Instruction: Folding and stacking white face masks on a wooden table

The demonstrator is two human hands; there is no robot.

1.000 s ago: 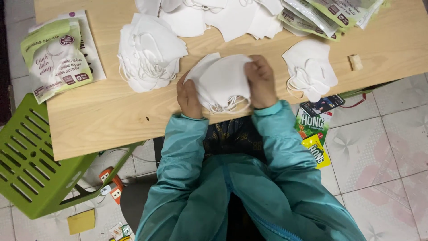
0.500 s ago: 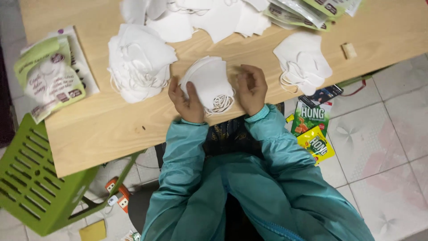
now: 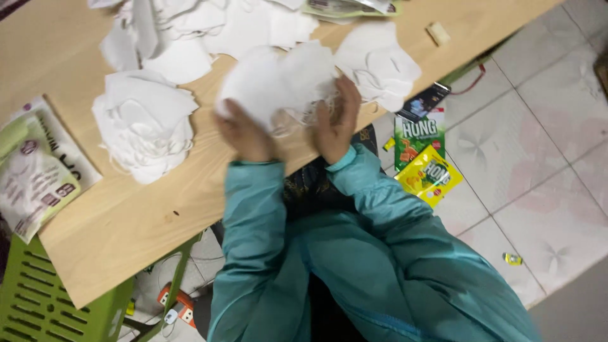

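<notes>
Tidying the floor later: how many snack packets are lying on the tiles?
2: a green packet by the table edge and a yellow packet just below it. Others may be hidden under the table.

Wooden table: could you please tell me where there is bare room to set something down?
Bare wood lies along the table near edge, between the mask stack and green stool. Another strip sits right of the small block. The far middle is crowded with loose masks.
</notes>
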